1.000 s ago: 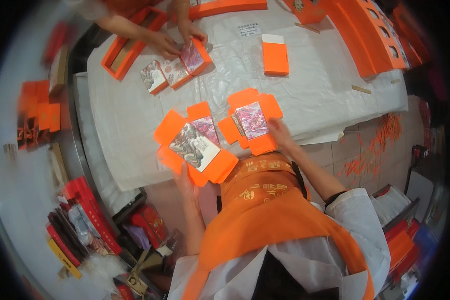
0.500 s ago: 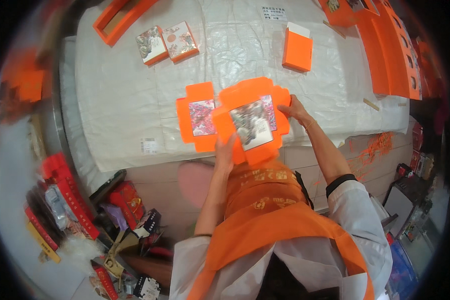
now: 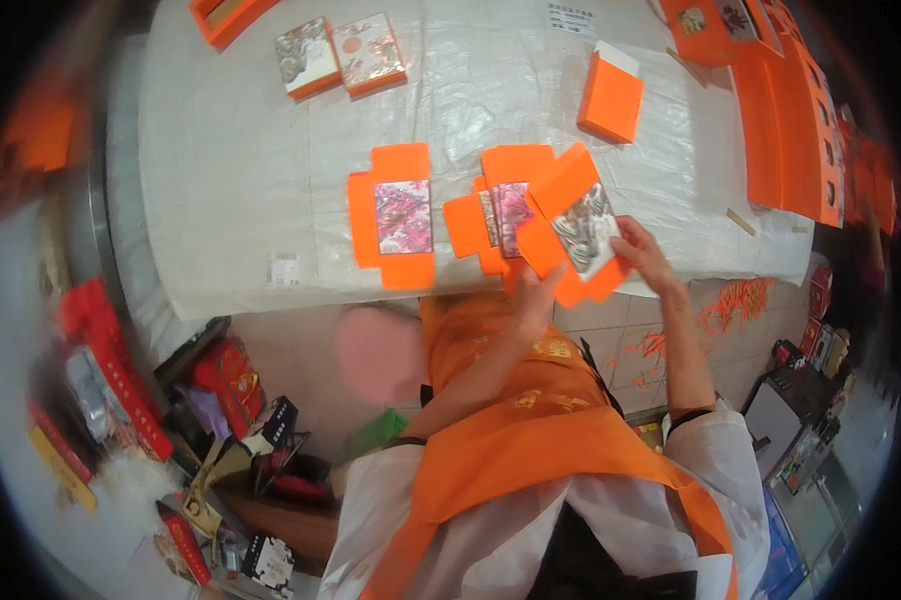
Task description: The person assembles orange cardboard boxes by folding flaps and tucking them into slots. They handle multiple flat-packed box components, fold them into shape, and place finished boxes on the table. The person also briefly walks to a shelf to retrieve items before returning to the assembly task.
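Observation:
Over the near edge of the table I hold a flat orange cardboard box blank [image 3: 582,232] with a grey-green and white picture panel, tilted. My left hand [image 3: 537,300] grips its lower left edge, fingers closed and partly hidden beneath. My right hand [image 3: 646,256] pinches its right edge. Just behind it lie overlapping orange blanks [image 3: 518,160], one with a pink flower panel, partly covered by the held one. To their left, a separate pink-flowered orange blank [image 3: 402,268] lies flat on the table.
White plastic sheeting covers the table [image 3: 270,180]. Two picture-topped boxes [image 3: 336,60] stand at the back left. An orange box with a white flap [image 3: 610,98] sits at the back right, with a long orange carton [image 3: 770,140] beyond. Orange shreds [image 3: 735,305] litter the floor.
The bundle in my hands has been parted: overlapping blanks now lie on the table, and one picture blank stays held, shifted right and turned. My left hand has moved right.

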Tool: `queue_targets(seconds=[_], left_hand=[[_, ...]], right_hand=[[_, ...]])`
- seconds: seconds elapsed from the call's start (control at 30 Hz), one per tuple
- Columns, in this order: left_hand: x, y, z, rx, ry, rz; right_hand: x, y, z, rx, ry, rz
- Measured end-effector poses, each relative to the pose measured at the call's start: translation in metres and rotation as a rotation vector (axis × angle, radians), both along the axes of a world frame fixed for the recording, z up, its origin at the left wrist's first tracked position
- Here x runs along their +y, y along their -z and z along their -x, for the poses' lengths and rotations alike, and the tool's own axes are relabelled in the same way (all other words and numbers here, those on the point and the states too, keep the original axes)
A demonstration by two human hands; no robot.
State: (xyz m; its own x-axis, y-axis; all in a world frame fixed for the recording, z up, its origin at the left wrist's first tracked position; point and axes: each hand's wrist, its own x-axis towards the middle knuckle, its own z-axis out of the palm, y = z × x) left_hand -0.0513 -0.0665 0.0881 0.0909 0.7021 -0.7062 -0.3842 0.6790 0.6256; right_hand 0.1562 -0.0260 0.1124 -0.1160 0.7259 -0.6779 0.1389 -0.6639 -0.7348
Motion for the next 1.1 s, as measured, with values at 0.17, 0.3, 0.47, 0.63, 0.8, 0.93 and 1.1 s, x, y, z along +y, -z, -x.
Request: queue_targets(seconds=[0.17,0.3,0.47,0.63,0.8,0.93,1.1], left_hand=[[-0.023,0.020,0.029,0.121,0.039,0.113],[-0.030,0.049,0.042,-0.014,-0.072,0.051],[-0.041,0.074,0.035,-0.074,-0.164,0.221],[-0.041,0.074,0.040,-0.160,-0.095,0.102],[-0.009,0.071,0.115,1.012,0.038,-0.413],[0.033,0.092,0.141,1.631,0.440,-0.308],[0.045,0.104,0.152,1.689,0.614,-0.338]], right_hand=[[0.045,0.005,-0.009,-0.178,-0.518,0.016],[0.090,0.041,0.032,-0.331,-0.824,-0.237],[0.108,0.066,0.065,-0.554,-0.939,-0.278],[0.104,0.031,0.043,-0.423,-0.944,-0.315],[0.063,-0.014,-0.022,-0.140,-0.337,0.024],[0.001,-0.004,-0.058,-0.094,0.043,0.021],[-0.058,0.005,-0.067,-0.005,0.285,0.098]])
